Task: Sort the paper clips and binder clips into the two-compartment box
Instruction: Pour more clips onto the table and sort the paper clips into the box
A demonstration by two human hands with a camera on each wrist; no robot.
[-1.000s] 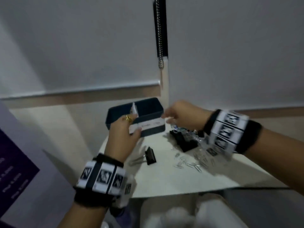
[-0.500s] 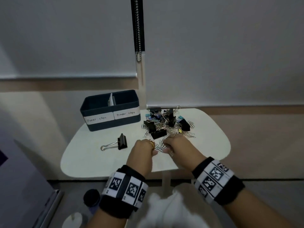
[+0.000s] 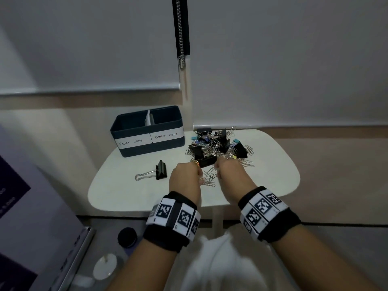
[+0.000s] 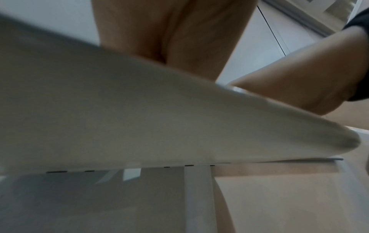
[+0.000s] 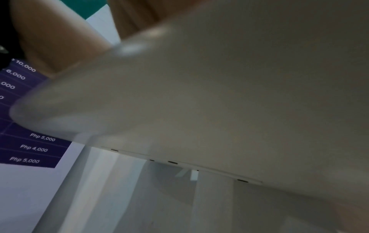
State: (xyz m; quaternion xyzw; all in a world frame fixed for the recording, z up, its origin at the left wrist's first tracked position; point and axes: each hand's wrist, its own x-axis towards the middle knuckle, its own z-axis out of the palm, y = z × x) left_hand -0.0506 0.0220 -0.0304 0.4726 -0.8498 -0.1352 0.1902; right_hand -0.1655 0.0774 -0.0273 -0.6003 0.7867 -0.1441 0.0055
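Note:
A dark blue two-compartment box (image 3: pixel 147 149), labelled "Paper clips" on the left and "Binder clips" on the right, stands at the back left of the small white table (image 3: pixel 126 192). A mixed pile of paper clips and binder clips (image 3: pixel 216 143) lies to its right. One black binder clip (image 3: pixel 160 173) lies apart in front of the box. My left hand (image 3: pixel 199 175) and right hand (image 3: pixel 220 169) sit side by side at the pile's near edge. Loose paper clips (image 3: pixel 210 179) and a black binder clip (image 3: pixel 206 161) lie between them. Both hands' fingers curl downward out of sight. The table edge (image 4: pixel 159 118) blocks both wrist views.
A purple price board (image 3: pixel 12 196) leans at the left, also in the right wrist view as the price board (image 5: pixel 34 148). A dark round lid (image 3: pixel 127 237) and a pale disc sit on the floor below. Window blinds and a bead chain (image 3: pixel 181 38) hang behind the table.
Both hands came back from the box to the near side of the pile, then edged forward into the loose paper clips. The head view swung to take in the whole table.

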